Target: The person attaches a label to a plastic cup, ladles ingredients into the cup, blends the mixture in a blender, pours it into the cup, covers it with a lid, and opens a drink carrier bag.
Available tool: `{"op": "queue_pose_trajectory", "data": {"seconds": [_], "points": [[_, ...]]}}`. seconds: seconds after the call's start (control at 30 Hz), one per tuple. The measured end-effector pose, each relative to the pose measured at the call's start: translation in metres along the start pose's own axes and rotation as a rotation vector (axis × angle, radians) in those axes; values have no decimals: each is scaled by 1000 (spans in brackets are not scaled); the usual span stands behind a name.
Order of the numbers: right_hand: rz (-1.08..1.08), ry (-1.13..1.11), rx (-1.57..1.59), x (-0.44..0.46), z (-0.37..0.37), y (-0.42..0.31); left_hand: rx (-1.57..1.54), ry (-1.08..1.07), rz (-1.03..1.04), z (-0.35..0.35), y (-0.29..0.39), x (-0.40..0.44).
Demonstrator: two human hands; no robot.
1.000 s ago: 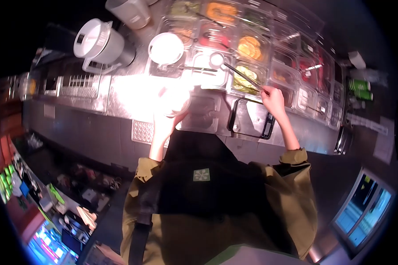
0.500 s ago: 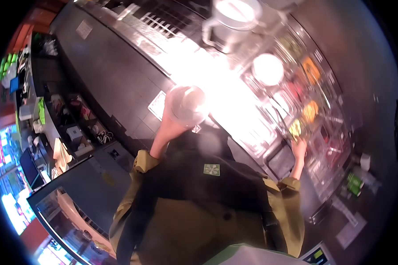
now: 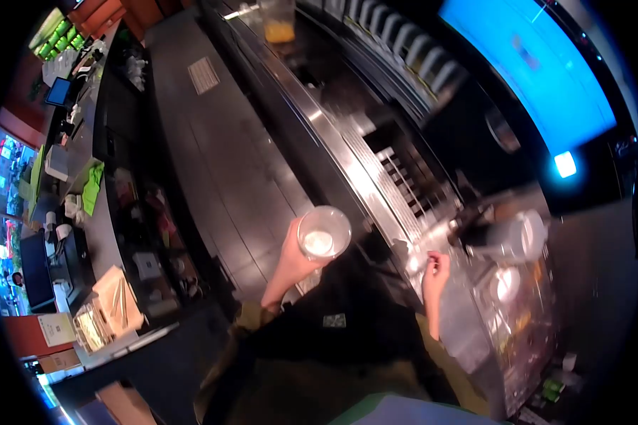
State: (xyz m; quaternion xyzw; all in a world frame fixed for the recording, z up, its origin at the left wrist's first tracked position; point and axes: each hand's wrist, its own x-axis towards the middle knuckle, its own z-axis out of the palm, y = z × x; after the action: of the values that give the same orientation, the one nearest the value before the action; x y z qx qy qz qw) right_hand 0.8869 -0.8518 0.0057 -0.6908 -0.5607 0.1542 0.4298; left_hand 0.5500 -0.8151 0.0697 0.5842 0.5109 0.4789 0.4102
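Note:
My left hand [image 3: 294,258] is wrapped round a clear cup [image 3: 337,225], held in front of my dark apron [image 3: 312,365]. Something pale shows inside the cup, too blurred to name. Over the metal counter [image 3: 464,322], my right hand [image 3: 435,276] has its fingers curled together; whatever they may hold is too small to make out. A clear pitcher [image 3: 528,237] stands to the right of that hand. Beyond the counter lie clear garnish containers [image 3: 539,340], with yellow pieces dimly visible in them.
A steel ledge [image 3: 358,166] runs diagonally ahead, beside a slotted rack [image 3: 404,184]. Farther up stands a container with yellow contents [image 3: 280,32]. A blue lit screen [image 3: 539,64] is at upper right. Dark shelving [image 3: 131,212] lines the left, past the tiled floor [image 3: 205,156].
My view has swung, bringing the screen and rack into sight. My right hand has left the garnish containers and moved up over the counter. The cup stays in my left hand.

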Motion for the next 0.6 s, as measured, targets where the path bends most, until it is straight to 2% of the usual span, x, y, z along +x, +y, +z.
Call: {"op": "queue_pose_trajectory", "data": {"seconds": [0.13,0.2,0.23,0.27,0.3,0.33,0.37,0.4,0.47,0.53,0.57,0.6], "points": [[30,-318,396,104,186,-59,87,161,-56,-88,-53,86],[5,-427,392,178,286,-99,-21,174,27,-136,-75,136],[-38,-466,489,220,336,-127,-66,232,-71,-160,-70,164],[-67,-501,597,260,390,-158,12,288,-78,-190,-70,194],[12,-553,794,300,439,-196,93,334,-101,-220,-65,211],[9,-591,727,340,474,-240,170,377,-119,-252,-62,228],[46,-518,770,383,524,-270,249,421,-120,-283,-73,251],[78,-443,796,419,574,-290,195,478,-132,-311,-75,273],[89,-324,627,482,661,-320,81,589,-158,-366,-83,314],[126,-302,529,531,730,-334,92,648,-187,-423,-113,354],[196,-137,498,543,766,-344,92,683,-183,-454,-127,376],[256,-89,591,549,784,-339,92,717,-179,-480,-141,396]]}}
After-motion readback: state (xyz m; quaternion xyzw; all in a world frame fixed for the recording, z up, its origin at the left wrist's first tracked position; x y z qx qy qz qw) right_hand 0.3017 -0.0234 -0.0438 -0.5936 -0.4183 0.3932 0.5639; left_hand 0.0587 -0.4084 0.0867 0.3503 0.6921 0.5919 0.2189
